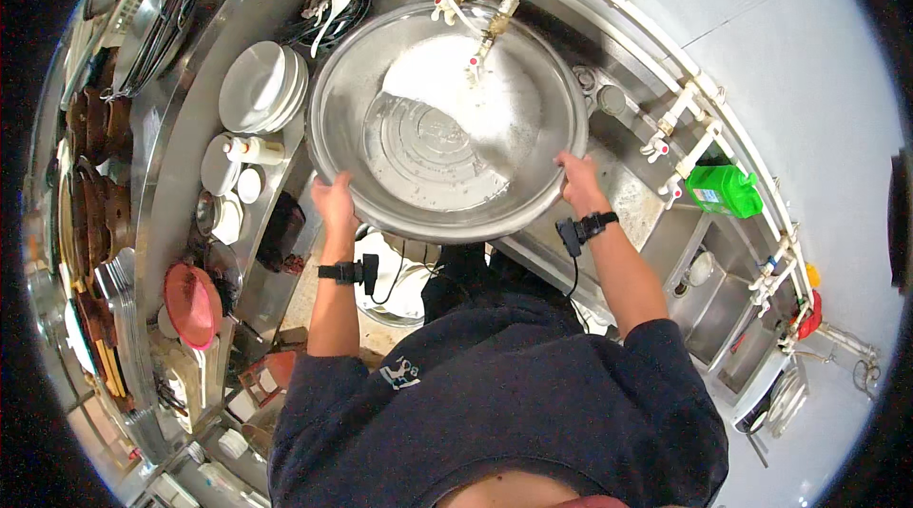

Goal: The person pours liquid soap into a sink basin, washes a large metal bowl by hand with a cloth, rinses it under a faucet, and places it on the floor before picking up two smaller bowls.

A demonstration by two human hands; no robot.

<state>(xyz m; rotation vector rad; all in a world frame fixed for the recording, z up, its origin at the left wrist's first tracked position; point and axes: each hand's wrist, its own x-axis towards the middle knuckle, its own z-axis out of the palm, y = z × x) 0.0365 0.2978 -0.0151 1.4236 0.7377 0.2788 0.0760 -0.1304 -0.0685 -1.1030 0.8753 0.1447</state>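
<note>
A large round stainless steel basin (342, 115) is in front of me below a white water tap (482, 48) with a red-marked handle. Shallow water and some foam lie in its bottom, and bright glare covers part of it. My left hand (335, 205) grips the near left part of the rim, with the thumb on top. My right hand (579, 180) holds the rim at the near right. Black straps with small devices are around both wrists. Whether the basin rests on the sink edge below cannot be told.
Stacked white plates (260, 87), a white bottle (255, 150) and a pink strainer or bowl (192, 305) stand on the left counter. A black bowl (342, 8) holds a white spoon (341, 1). On the right are more taps, a green plastic jug (720, 190) and steel sinks (702, 322).
</note>
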